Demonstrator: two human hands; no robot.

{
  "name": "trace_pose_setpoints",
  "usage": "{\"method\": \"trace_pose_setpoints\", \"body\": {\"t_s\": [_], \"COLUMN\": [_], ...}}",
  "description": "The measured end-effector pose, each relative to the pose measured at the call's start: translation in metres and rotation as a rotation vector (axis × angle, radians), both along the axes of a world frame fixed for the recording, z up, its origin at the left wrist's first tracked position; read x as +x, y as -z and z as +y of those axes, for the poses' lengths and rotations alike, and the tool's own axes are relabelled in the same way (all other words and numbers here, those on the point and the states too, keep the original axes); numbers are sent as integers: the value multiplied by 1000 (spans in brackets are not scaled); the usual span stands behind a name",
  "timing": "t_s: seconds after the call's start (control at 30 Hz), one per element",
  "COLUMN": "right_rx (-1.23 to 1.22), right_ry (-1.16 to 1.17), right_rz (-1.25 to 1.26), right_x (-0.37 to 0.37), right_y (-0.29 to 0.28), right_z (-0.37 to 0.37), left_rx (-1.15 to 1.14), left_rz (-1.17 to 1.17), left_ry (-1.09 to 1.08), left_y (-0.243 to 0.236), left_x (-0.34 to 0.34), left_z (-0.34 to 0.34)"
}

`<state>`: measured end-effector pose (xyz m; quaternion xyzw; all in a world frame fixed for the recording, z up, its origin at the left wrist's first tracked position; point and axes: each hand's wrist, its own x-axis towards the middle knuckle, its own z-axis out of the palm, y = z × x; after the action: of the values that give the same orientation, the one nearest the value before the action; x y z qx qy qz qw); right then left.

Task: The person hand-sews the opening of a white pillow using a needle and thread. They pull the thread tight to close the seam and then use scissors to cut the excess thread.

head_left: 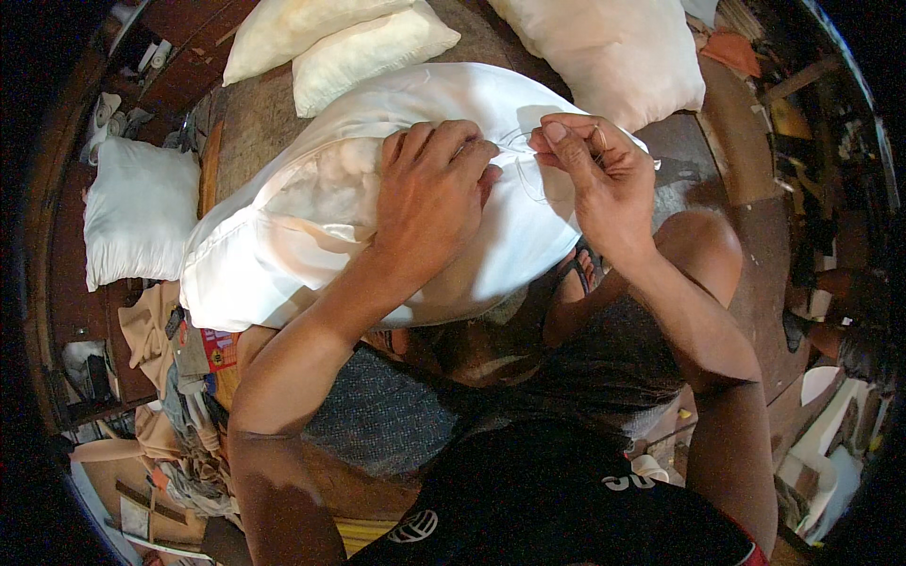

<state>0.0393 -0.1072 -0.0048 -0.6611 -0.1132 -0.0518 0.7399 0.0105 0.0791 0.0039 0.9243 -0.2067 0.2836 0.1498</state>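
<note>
A large white pillow (538, 226) lies across my lap, with pale stuffing (330, 184) showing through an opening or thin part of its cover at the left. My left hand (429, 184) rests on top, fingers curled, its thumb and fingertips pinching the fabric near the middle. To its right, my right hand (604, 170) is closed in a pinch just above the cloth. Thin thread (521, 179) loops between the two hands and over the white fabric. Whether a needle is in the right fingertips is too small to tell.
Two cream pillows (373, 52) lie at the far left, and a bigger one (604, 57) at the far right. Another white pillow (142, 212) stands at the left edge. Heaped cloth (184, 443) lies at the lower left. Scraps (821, 462) lie at the lower right.
</note>
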Motion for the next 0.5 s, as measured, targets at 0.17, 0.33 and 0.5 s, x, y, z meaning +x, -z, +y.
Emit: {"method": "trace_pose_setpoints", "body": {"t_s": [0.17, 0.33, 0.5], "right_rx": [-28, 5, -46], "right_ry": [-11, -24, -26], "right_rz": [2, 2, -26], "right_x": [0, 0, 0], "right_y": [0, 2, 3], "right_z": [-1, 1, 1], "left_rx": [-52, -76, -22], "left_rz": [116, 105, 75], "left_ry": [-14, 19, 30], "left_y": [-6, -2, -1], "left_x": [-1, 2, 1], "left_z": [1, 2, 3]}}
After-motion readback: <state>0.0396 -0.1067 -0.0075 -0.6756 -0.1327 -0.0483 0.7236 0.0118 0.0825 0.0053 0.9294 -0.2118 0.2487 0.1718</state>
